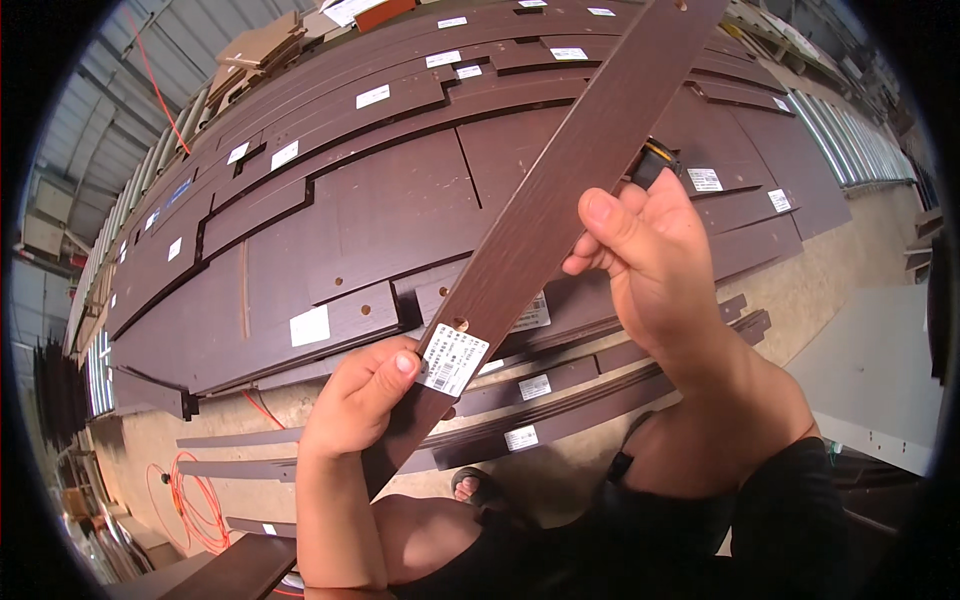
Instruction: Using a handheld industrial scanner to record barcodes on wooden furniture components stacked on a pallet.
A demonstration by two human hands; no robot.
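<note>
A long, narrow dark brown wooden board (545, 200) slants across the view from lower left to upper right, held up above the stacks. My left hand (360, 395) is closed on its lower part, thumb on top beside a white printed label (452, 360). A round hole (461, 324) shows just above that label. My right hand (650, 255) is closed at the board's right edge, thumb up and fingers curled, partly hidden. A small black thing with a yellow-orange band (656, 158) shows right behind the right hand's fingers; whether the hand also holds it I cannot tell.
Stacked dark brown panels (400, 210) with white labels spread widely in front of me. Narrow strips (560, 390) lie nearer my feet. An orange hose (200, 505) coils on the floor at left. Metal rollers (850, 140) stand at far right, a pale grey panel (870, 375) nearer.
</note>
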